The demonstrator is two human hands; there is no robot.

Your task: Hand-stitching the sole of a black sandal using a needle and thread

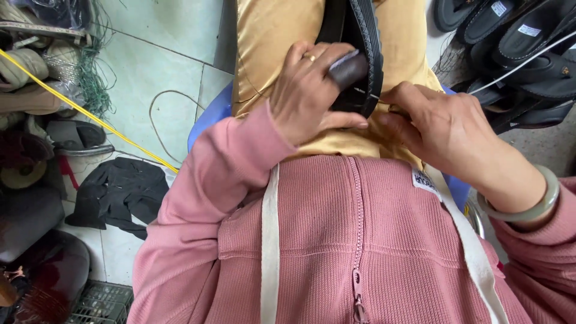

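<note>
We're looking straight down at our lap: a black sandal (360, 54) lies on the gold cloth (270, 42) over our knees, its long axis running away from us, toe end out of frame at the top, near end right at our belly. Left hand (312, 90) wraps it from the left side, grip closed round the sole edge, thumb underneath, a dark cap (thimble, prob. leather) (348, 69) on one finger pressing the rim. Right hand (444, 129) sits just to the right of the sandal's near end, fingertips pressed together in a pinch right at the sole edge, something thin there, maybe a needle or thread, too small to tell. So the sandal lies between both hands, left one holding, right one touching at the stitch line (375, 90).

Containers: a green crate (99, 303) bottom left, contents not visible. More black sandals (522, 42) piled on the floor upper right, w/ a white cord (522, 63) across them. Yellow cord (84, 111) and black cloth (120, 192) lie on the tiled floor to the left.
</note>
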